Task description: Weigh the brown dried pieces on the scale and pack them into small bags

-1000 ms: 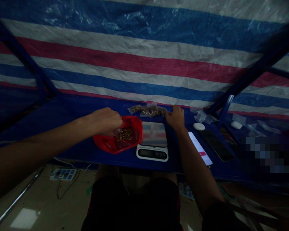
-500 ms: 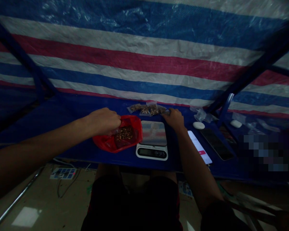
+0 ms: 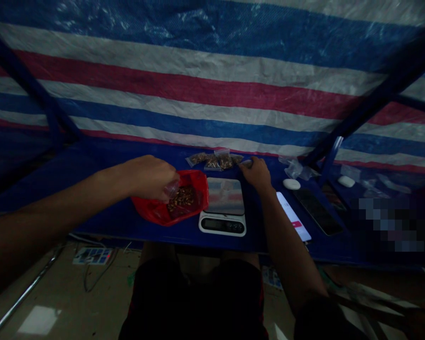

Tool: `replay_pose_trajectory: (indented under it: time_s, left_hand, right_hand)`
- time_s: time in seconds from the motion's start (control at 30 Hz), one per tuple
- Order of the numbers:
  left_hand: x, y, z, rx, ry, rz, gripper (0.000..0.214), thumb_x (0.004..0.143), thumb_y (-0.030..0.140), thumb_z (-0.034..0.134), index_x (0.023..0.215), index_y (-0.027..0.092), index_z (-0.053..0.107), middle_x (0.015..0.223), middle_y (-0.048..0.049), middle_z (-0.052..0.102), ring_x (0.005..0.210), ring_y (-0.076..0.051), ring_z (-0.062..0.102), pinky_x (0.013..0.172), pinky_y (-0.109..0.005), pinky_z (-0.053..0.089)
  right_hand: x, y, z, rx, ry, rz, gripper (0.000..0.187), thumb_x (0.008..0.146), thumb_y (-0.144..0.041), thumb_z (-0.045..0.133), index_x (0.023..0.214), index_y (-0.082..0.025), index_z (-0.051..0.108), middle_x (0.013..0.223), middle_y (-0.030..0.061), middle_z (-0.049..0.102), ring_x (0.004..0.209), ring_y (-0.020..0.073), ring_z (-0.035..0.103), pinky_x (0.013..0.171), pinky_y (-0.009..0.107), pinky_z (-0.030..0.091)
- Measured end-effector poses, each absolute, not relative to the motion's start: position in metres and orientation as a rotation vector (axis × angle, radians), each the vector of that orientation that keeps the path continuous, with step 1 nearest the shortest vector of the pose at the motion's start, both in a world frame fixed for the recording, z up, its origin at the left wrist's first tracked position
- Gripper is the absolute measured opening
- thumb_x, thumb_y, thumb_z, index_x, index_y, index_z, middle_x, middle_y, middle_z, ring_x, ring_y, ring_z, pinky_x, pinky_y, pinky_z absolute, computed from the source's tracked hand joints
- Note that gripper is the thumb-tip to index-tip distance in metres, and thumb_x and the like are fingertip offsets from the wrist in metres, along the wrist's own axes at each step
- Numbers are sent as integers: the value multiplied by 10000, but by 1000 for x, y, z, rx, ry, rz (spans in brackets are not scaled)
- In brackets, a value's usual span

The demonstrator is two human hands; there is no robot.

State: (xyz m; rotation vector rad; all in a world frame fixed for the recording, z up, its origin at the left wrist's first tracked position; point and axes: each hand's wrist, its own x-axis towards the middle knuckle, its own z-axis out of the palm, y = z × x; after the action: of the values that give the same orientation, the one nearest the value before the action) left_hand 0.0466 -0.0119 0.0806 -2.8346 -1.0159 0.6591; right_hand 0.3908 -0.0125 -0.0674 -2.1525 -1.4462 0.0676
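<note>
My left hand point(image 3: 150, 177) is closed at the edge of a red plastic bag point(image 3: 184, 200) full of brown nuts, and it seems to pinch a small clear bag point(image 3: 172, 190). A digital scale point(image 3: 223, 205) with a steel platform stands just right of the red bag. My right hand point(image 3: 257, 172) lies past the scale's far right corner, fingers curled on a small filled clear packet point(image 3: 246, 163). Several filled clear packets point(image 3: 214, 160) lie in a row behind the scale.
The blue table point(image 3: 102, 163) stands against a striped tarp. Right of the scale lie a white phone point(image 3: 293, 217) and a dark phone point(image 3: 318, 212), a white oval case point(image 3: 291, 184), empty clear bags point(image 3: 297, 167) and another white case point(image 3: 346, 181). Blue frame bars slant at both sides.
My left hand has lifted a little at the red bag's edge. My right hand has slid slightly toward the packets behind the scale.
</note>
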Motion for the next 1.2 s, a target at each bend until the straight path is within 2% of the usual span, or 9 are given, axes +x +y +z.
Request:
replay_pose_trajectory:
  time_s: [0.13, 0.33, 0.53, 0.7, 0.73, 0.8, 0.9, 1.03, 1.2]
  left_hand:
    - [53, 2, 107, -3011, -1126, 197, 558, 898, 623, 664, 1287, 234, 758, 1117, -64, 791, 953, -239, 725, 818, -314, 473]
    - [111, 38, 95, -3185, -1104, -452, 567, 896, 587, 689, 1299, 191, 745, 1227, -90, 788, 1071, -251, 719, 882, -290, 472]
    - [178, 64, 35, -3352, -1119, -271, 565, 867, 528, 765, 1251, 113, 761, 1185, -174, 799, 1020, -305, 741, 844, -325, 503]
    - [184, 67, 15, -3348, -1010, -423, 1063, 626, 442, 964, 1524, 44, 559, 1559, -278, 579, 1434, -388, 560, 1148, -377, 437]
    - [180, 67, 16, -3391, -1000, -502, 1028, 652, 447, 948, 1520, 50, 567, 1569, -268, 575, 1446, -374, 552, 1164, -372, 427]
    - [173, 66, 22, -3560, -1011, -674, 728, 808, 450, 829, 1430, 107, 668, 1471, -194, 683, 1340, -308, 645, 1109, -343, 470]
    - [165, 64, 29, -3710, -1155, -963, 318, 935, 362, 673, 1152, 174, 809, 1144, -94, 824, 1034, -229, 747, 920, -312, 537]
    - [162, 61, 32, -3698, -1301, -1176, 164, 893, 276, 714, 962, 165, 815, 860, -57, 801, 753, -168, 691, 721, -283, 507]
    - [155, 56, 37, -3715, -1505, -1201, 106, 888, 241, 727, 851, 157, 782, 732, -29, 747, 599, -120, 605, 615, -263, 466]
  right_hand:
    - [388, -8, -63, -1879, -1326, -57, 682, 926, -431, 686, 1493, -70, 571, 1401, 229, 652, 1300, 333, 624, 1122, 450, 503]
    - [374, -11, -50, -1665, -1299, -201, 646, 949, -406, 599, 1526, -124, 529, 1351, 208, 647, 1257, 310, 625, 1102, 484, 505]
    - [370, -17, -45, -1572, -1381, -238, 632, 956, -395, 579, 1536, -148, 532, 1378, 204, 646, 1289, 324, 605, 1120, 511, 483]
    - [369, -17, -47, -1521, -1465, -233, 622, 961, -372, 598, 1554, -191, 548, 1387, 180, 647, 1317, 320, 591, 1142, 522, 473]
    - [368, -17, -47, -1522, -1488, -231, 616, 963, -369, 606, 1555, -207, 552, 1398, 174, 645, 1323, 319, 589, 1141, 523, 477]
    - [366, -18, -47, -1521, -1533, -223, 602, 971, -365, 622, 1556, -241, 559, 1421, 161, 641, 1338, 318, 587, 1139, 530, 483]
    - [362, -18, -47, -1495, -1595, -209, 587, 972, -360, 648, 1547, -269, 574, 1428, 146, 651, 1350, 324, 587, 1142, 546, 483]
    - [357, -18, -48, -1379, -1656, -198, 555, 962, -384, 686, 1499, -263, 618, 1380, 140, 688, 1315, 324, 613, 1144, 540, 491]
    - [347, -24, -42, -1269, -1636, -140, 518, 930, -374, 699, 1430, -257, 631, 1338, 137, 717, 1255, 321, 648, 1097, 536, 526]
